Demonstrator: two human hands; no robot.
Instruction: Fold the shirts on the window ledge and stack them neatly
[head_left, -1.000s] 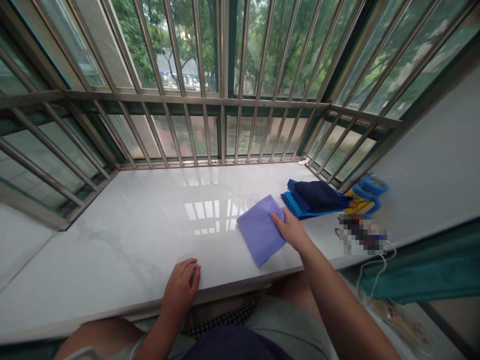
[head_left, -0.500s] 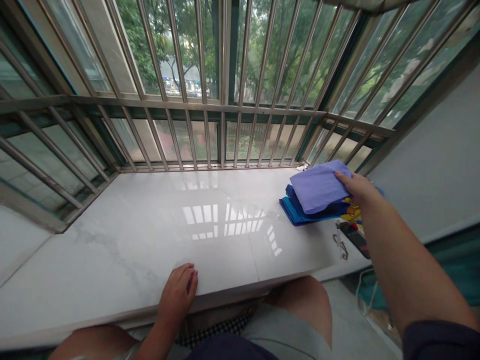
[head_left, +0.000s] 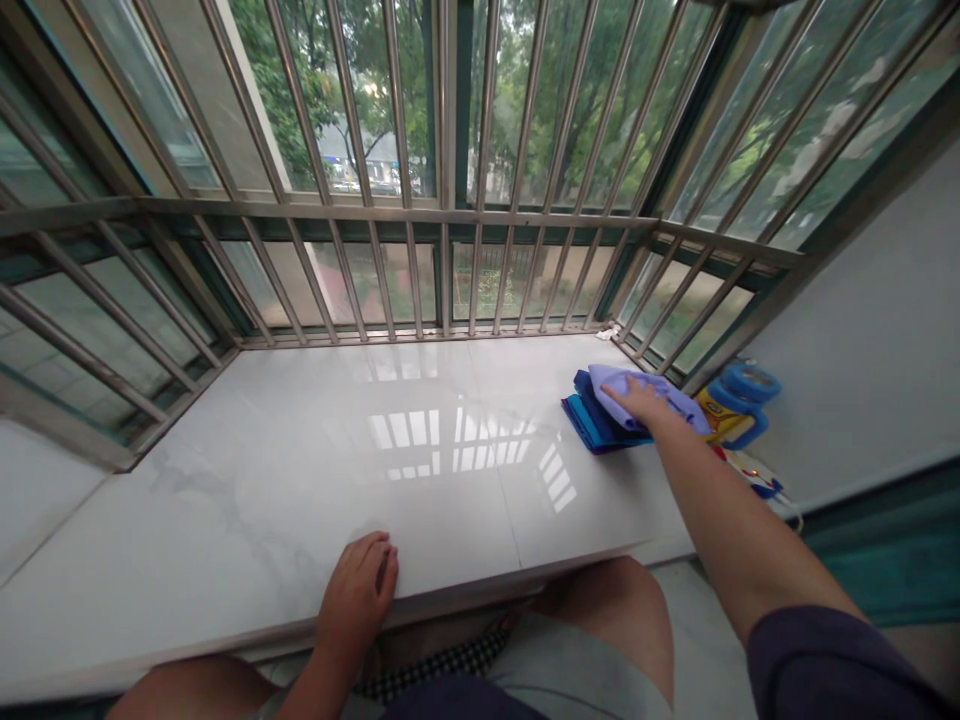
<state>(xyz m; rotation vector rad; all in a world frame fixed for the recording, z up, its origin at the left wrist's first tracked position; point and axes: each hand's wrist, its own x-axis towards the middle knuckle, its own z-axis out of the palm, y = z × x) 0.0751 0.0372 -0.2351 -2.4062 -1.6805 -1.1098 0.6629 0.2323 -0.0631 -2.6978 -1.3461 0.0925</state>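
Observation:
My right hand [head_left: 641,400] lies on a light purple folded fabric piece [head_left: 667,390], fingers stretched out and pressing on its top. Under it is a stack of dark blue and bright blue folded pieces [head_left: 592,425], their left edges showing. The whole pile sits at the right end of the white marble-look ledge [head_left: 300,460]. My left hand [head_left: 360,575] rests on the ledge's front edge, holding nothing, its fingers loosely bent with a gap at the thumb.
A blue-lidded yellow container with a handle [head_left: 739,400] stands right of the pile, by the wall. Small coloured items [head_left: 757,475] lie in front of it, partly behind my forearm. Metal window bars [head_left: 442,270] line the back. A small white scrap [head_left: 609,332] lies in the corner.
The purple piece, held up by its right side earlier, now lies lower on the blue stack. My right hand has moved left and down onto it, fingers spread. The left hand stays put.

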